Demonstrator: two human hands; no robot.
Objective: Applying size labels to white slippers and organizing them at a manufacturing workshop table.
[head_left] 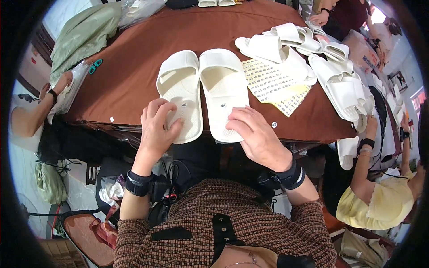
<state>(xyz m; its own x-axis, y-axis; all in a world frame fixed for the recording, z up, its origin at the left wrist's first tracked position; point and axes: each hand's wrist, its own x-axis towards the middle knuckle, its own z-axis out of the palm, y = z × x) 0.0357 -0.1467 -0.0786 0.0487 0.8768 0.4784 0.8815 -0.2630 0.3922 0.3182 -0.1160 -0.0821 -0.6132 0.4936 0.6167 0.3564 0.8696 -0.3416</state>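
Note:
Two white slide slippers lie side by side on the brown tablecloth, toes away from me, heels at the table's near edge. On the heel of the left slipper (pixel 187 118) rests my left hand (pixel 156 127), its fingers bent and the thumb spread apart from them. My right hand (pixel 257 134) reaches over the outer edge of the right slipper (pixel 217 118); its thumb and fingertips touch the insole with a small gap between them. Each insole bears a small round printed sticker: the left sticker (pixel 184 104) is beside my left fingertips, the right sticker (pixel 223 106) above my right fingertips.
Sticker sheets (pixel 270 82) lie right of the pair, partly under more white slippers (pixel 268 48). Further slippers (pixel 335 85) are piled along the right edge. Teal-handled scissors (pixel 95 66) lie at left. Co-workers' arms (pixel 364 156) show at right and left.

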